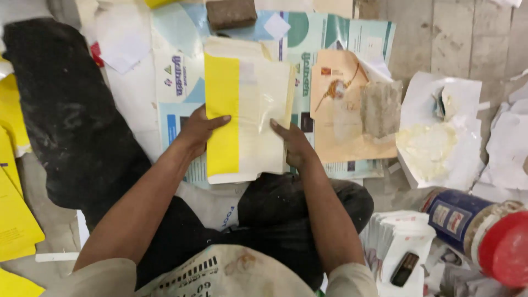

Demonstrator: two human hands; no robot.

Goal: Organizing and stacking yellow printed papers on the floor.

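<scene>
My left hand (pixel 197 131) and my right hand (pixel 294 144) hold a stack of cream and yellow paper envelopes (pixel 247 118) between them, one at each long edge. Left hand: thumb lies flat across the yellow band, the other fingers hidden beneath the stack. Right hand: fingers press on the cream face near its lower right corner, palm against the edge. Both grips are closed on the stack, which lies nearly flat just ahead of my knees.

Beyond my right hand, just beside the stack, lies an orange printed sheet (pixel 341 104) with a grey block (pixel 380 108) resting on it. Farther right, a white paper (pixel 440 132) carries a smear of pale paste. Near my right elbow stand a blue jar with a red lid (pixel 484 231) and a bundle of white papers (pixel 399 236) bearing a small dark object. Outside my left arm lie loose yellow sheets (pixel 14 220).
</scene>
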